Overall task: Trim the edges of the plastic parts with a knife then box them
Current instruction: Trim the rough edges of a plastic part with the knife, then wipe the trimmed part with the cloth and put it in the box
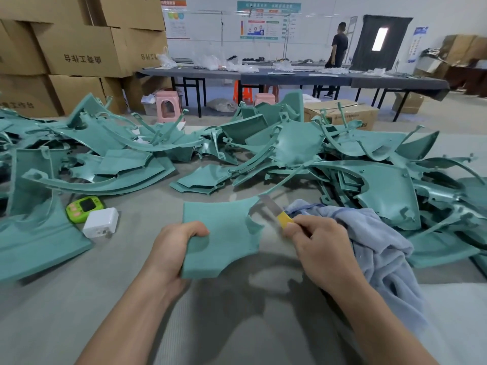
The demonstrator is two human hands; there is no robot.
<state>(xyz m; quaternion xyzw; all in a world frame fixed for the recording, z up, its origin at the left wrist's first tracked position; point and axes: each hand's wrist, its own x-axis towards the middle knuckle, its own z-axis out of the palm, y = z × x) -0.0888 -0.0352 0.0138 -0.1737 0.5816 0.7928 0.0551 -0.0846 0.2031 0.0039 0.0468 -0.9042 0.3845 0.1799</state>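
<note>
Gripping teal plastic panel [221, 233] by its left edge in left hand [176, 243] for steadiness; pinching yellow-handled knife [275, 213] in right hand [316, 248], angled to shave the notched right edge.

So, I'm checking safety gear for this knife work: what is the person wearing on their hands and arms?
Nothing that shows. The left hand and right hand are bare, with no gloves. The left forearm and right forearm are bare to the frame edge: no sleeves, watch, bands or rings in view.
</note>
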